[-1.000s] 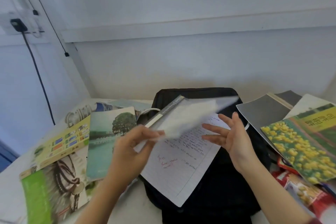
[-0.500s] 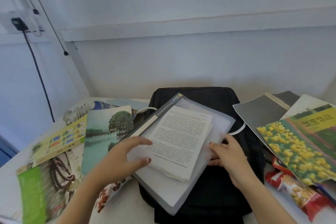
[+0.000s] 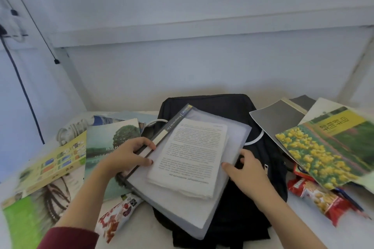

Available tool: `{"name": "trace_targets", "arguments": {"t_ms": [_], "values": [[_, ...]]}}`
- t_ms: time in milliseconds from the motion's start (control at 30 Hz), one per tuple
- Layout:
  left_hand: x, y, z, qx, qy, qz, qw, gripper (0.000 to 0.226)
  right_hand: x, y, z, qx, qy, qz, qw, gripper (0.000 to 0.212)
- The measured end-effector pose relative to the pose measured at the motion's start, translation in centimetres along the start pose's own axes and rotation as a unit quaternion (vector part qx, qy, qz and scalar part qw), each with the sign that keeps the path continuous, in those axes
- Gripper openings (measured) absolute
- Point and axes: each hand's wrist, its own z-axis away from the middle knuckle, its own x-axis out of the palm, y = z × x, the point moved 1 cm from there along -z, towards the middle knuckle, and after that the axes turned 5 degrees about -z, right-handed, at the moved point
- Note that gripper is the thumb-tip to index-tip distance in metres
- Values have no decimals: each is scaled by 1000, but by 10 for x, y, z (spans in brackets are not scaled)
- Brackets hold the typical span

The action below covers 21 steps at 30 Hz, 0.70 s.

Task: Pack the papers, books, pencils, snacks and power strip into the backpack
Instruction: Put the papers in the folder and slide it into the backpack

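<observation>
Both hands grip a translucent file folder lying on the black backpack: left hand at its spine, right hand at the right edge of the printed paper stack.

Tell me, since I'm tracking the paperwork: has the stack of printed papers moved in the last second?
Yes. The stack of printed papers, held up over the backpack a second ago, now lies flat in the translucent file folder on it.

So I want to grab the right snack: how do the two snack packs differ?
The left snack pack is mostly white with red print and lies beside the backpack's left edge; the right snack pack is red with yellow pieces pictured, partly tucked under the yellow-flower book. Both lie flat on the table.
</observation>
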Motion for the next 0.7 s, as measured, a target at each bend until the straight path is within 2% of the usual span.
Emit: {"name": "trace_targets", "arguments": {"t_ms": [100,167,233,333,467,600,633,700], "values": [[-4,-4,0,-7,-120,95,988,41,2,0,1,20,-7,-99,995,55],[-3,-9,-3,5,-172,149,974,59,4,0,2,36,-11,-145,989,61],[-1,-15,-8,31,-189,174,966,74,6,0,4,34,-4,-174,984,77],[4,-19,-9,60,-175,220,958,79,8,-3,7,21,-5,-206,978,91],[-1,-28,-3,76,-176,301,934,82,17,-5,15,0,-61,-285,956,85],[-13,-27,4,92,-185,339,918,101,29,-10,29,10,-73,-373,925,55],[-14,-25,4,105,-188,341,915,99,31,-12,34,12,-70,-384,921,49],[-16,-19,5,115,-184,358,908,76,32,-15,42,17,-57,-393,918,47]]}}
